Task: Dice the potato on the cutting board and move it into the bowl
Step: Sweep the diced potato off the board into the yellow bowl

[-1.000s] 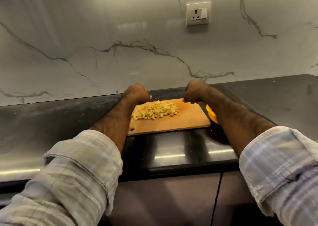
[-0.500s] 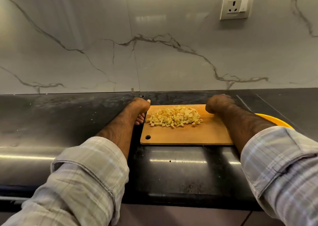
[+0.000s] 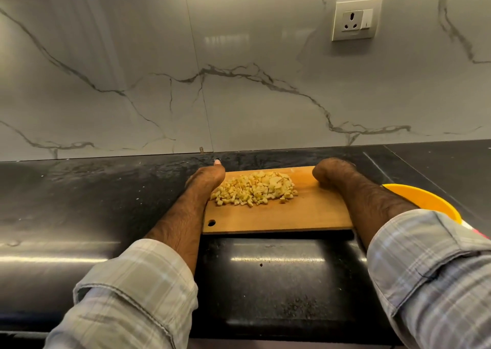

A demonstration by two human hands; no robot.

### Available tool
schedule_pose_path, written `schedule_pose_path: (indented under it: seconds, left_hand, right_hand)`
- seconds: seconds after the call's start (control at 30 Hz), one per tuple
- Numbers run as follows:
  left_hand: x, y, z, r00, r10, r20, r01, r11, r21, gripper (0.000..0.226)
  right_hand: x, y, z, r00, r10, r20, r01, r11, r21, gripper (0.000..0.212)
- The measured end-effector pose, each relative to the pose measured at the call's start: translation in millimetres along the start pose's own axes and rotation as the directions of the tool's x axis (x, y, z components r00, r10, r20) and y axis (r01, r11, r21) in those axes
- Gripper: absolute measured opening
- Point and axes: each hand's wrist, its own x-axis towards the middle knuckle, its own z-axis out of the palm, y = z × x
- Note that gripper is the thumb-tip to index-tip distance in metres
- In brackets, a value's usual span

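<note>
The potato [image 3: 255,190] lay fully diced in a heap toward the far-left part of the cutting board [image 3: 292,215], none yet in the yellow bowl [image 3: 425,202] by its right edge, while the left hand [image 3: 206,181] and right hand [image 3: 330,174] gripped the board's far corners.

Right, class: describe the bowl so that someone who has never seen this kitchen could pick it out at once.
Start at the black countertop under the marble wall. On it lies a wooden cutting board bearing a pile of diced potato. The bowl sits just off the board's right end, partly hidden by the right forearm: it is the only bright yellow, round-rimmed thing there.
</note>
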Motion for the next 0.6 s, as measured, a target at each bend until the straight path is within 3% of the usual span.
schedule_pose_path:
  seconds: [0.33, 0.47, 0.53, 0.6]
  left_hand:
    - [-23, -8, -31, 0.993, -0.012, 0.115, 0.050, 0.942, -0.331, 0.087]
    - [-37, -11, -53, 0.984, 0.016, 0.178, 0.083, 0.841, -0.534, 0.077]
    - [-37, -17, -60, 0.985, 0.039, 0.168, 0.074, 0.784, -0.616, 0.061]
    - [-39, -19, -63, 0.965, 0.088, 0.248, 0.128, 0.668, -0.733, 0.055]
  right_hand:
    - [12, -20, 1, 1.000, -0.025, -0.016, 0.026, 0.997, 0.069, 0.049]
    - [9, -23, -14, 0.994, -0.074, -0.079, 0.082, 0.991, 0.103, 0.044]
    - [7, -22, -23, 0.989, -0.085, -0.122, 0.103, 0.984, 0.147, 0.042]
    - [4, -20, -31, 0.984, -0.091, -0.155, 0.119, 0.976, 0.183, 0.041]
